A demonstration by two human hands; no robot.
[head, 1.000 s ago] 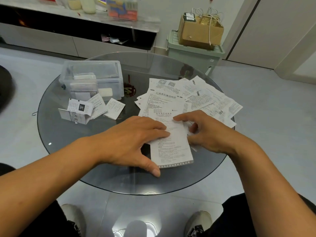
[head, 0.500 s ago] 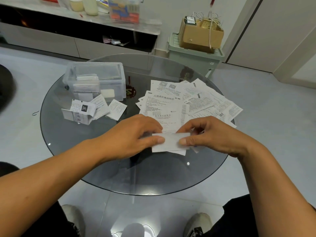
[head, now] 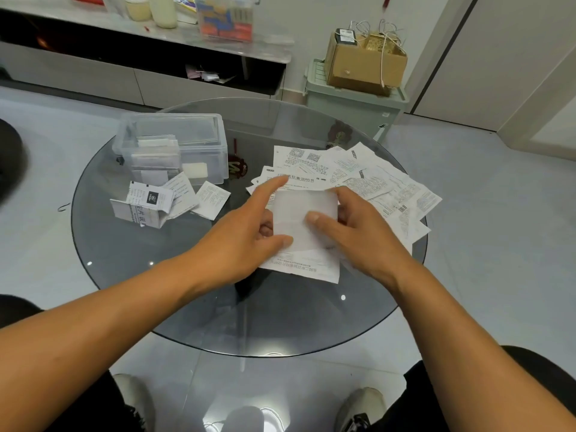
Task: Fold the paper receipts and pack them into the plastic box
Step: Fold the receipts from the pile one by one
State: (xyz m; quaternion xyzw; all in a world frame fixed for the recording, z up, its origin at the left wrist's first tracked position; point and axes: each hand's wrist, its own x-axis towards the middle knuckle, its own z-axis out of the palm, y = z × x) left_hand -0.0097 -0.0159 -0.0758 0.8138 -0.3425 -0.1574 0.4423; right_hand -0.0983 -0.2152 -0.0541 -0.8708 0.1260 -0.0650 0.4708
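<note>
A white paper receipt (head: 299,213), partly folded with its blank side up, is held between both hands over the round glass table (head: 124,244). My left hand (head: 249,232) pinches its left edge with the thumb, index finger pointing out. My right hand (head: 352,226) grips the right side, thumb pressed on top. A fan of unfolded receipts (head: 374,179) lies behind and to the right. The clear plastic box (head: 199,138) stands open at the back left with folded papers inside. Several folded receipts (head: 174,198) lie in front of the box.
A low cabinet (head: 93,73) with bottles and a container runs along the back wall. A cardboard box (head: 361,60) sits on a pale green bin (head: 349,104) behind the table. My shoes (head: 361,406) show through the glass.
The long receipt that lay flat under both hands was lifted and folded over; its blank side now faces up and both hands hold it further back over the pile.
</note>
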